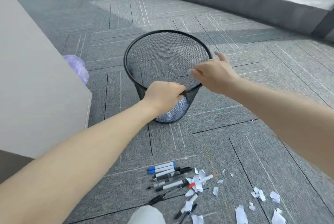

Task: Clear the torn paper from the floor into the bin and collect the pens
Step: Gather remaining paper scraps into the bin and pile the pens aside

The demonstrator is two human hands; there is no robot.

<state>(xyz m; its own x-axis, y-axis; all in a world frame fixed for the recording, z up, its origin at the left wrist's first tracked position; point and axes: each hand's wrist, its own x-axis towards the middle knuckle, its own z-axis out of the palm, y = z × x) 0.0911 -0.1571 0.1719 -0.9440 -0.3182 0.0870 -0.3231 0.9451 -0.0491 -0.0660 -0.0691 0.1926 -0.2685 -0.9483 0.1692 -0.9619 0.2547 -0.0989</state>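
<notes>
A black mesh bin (162, 46) stands tilted toward me on the grey carpet, with some white paper showing through its lower wall. My left hand (162, 94) grips its near rim. My right hand (213, 75) hovers over the rim's right side, fingers spread and blurred, holding nothing that I can see. Several pens and markers (166, 175) lie in a loose pile on the floor in front of me. Torn white paper scraps (258, 194) are scattered to the right of the pens and among them.
A pale cabinet side (36, 79) stands at the left, with a purple plastic bag (77, 66) behind its corner. A low dark ledge (235, 1) under windows runs along the back. My knee (146, 214) shows at the bottom edge.
</notes>
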